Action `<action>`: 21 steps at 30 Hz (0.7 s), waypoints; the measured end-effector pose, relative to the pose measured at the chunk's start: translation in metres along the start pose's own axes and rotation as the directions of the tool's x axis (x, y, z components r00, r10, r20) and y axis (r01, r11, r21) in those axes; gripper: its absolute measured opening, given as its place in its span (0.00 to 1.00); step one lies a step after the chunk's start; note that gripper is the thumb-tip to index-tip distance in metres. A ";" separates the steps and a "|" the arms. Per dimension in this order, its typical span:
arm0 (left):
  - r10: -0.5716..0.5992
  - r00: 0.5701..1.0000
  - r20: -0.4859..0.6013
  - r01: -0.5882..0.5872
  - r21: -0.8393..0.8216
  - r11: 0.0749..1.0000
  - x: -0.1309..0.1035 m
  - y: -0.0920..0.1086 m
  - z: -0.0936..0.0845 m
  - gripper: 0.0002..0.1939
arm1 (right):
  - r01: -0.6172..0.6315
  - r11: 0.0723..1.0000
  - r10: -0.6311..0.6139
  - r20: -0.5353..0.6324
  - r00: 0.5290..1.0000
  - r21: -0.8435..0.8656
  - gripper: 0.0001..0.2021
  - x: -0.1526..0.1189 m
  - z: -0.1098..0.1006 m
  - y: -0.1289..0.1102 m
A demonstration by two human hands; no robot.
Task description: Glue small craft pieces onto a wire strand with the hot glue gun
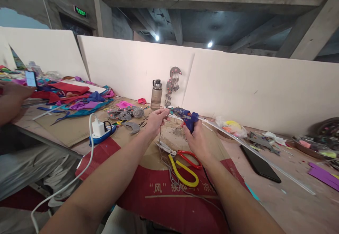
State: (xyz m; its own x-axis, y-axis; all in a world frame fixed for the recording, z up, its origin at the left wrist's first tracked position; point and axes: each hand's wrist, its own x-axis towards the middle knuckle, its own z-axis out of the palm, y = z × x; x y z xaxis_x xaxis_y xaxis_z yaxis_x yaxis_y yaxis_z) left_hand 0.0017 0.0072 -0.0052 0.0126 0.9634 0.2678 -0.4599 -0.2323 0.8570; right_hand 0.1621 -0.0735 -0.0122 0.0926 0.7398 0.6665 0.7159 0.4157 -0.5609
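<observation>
"Since both hands are busy, what does each one hold?"

"The right hand (196, 135) is wrapped round the handle of a blue gun (189, 117), and a long clear stick (291, 177) runs out of its back, over the table (296, 209). The left hand (156, 119) pinches a grey cord (160, 133), thumb against finger, close by the gun's tip. Whether some small piece sits in that pinch too, I can't make out."

"How far on does the work look?"

"Partway, I'd judge. One grey ornament (172, 72), a dotted crescent with small parts strung beneath, is upright against the white panel (119, 64) and looks put together. Left of the hands, a heap of grey pieces (119, 113) lies on the cardboard (148, 205); the plain crescent (132, 127) near it shows no dots, so that one seems undone. The scissors (169, 150) lie between the forearms, gripped by neither hand."

"Any writing?"

"Pale print (158, 187) on the cardboard's red part: '风' in quotation marks, then 疾, later 凉; scissors and an arm cover some of the rest. Black characters (143, 123) beside the left wrist are half hidden. The green sign (80, 11) is lit but unreadable. No brand shows on the gun, bottle (156, 98) or black phone (261, 168)."
</observation>
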 end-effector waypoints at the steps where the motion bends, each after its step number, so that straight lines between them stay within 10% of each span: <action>1: 0.021 1.000 -0.002 -0.021 0.017 1.000 0.000 -0.001 0.000 0.19 | 0.000 1.000 0.000 0.002 1.000 -0.004 0.16 0.000 0.000 -0.001; 21: 0.122 0.992 -0.021 -0.119 0.119 0.986 -0.001 -0.002 0.000 0.16 | 0.029 0.999 -0.030 -0.018 0.999 -0.014 0.16 -0.002 0.001 -0.005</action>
State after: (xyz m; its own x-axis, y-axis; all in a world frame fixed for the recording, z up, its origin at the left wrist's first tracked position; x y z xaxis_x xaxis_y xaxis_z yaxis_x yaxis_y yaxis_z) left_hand 0.0028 0.0063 -0.0070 -0.0626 0.9305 0.3610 -0.3490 -0.3593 0.8655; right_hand 0.1579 -0.0766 -0.0117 0.0842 0.7173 0.6917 0.7280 0.4297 -0.5342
